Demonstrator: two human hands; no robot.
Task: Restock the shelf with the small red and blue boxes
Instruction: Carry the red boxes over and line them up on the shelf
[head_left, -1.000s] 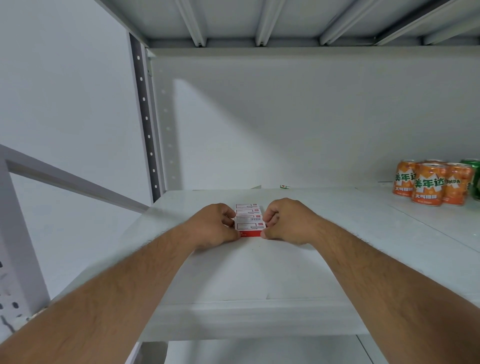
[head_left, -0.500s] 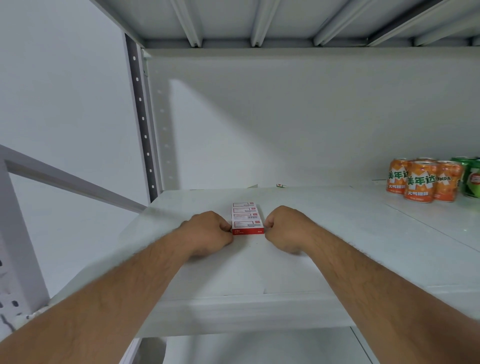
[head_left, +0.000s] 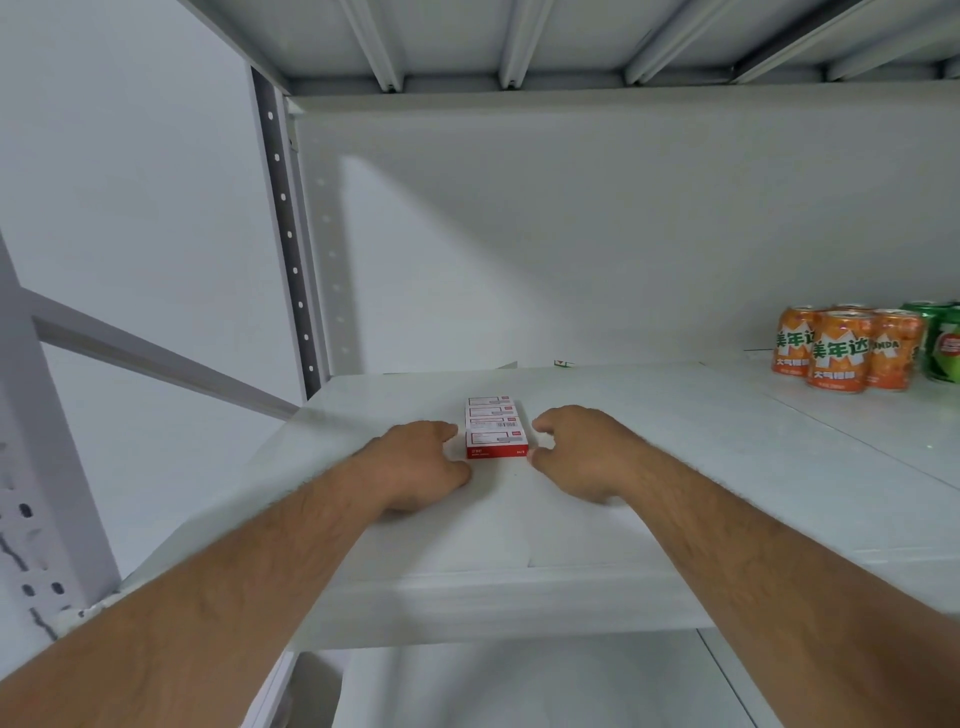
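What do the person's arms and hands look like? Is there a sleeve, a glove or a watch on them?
Both arms are bare as far as the picture shows: no sleeves in view. The left hand and the right hand wear no gloves. No watch, bracelet or ring shows on the wrists or the fingers that can be seen. Fine hair covers both forearms. No markings show on them.

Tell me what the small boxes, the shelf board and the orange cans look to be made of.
Small boxes: likely printed cardboard, with crisp edges and matte labels. Shelf board: probably white-painted metal, smooth with faint sheen. Orange cans: seemingly aluminium, with glossy printed walls.
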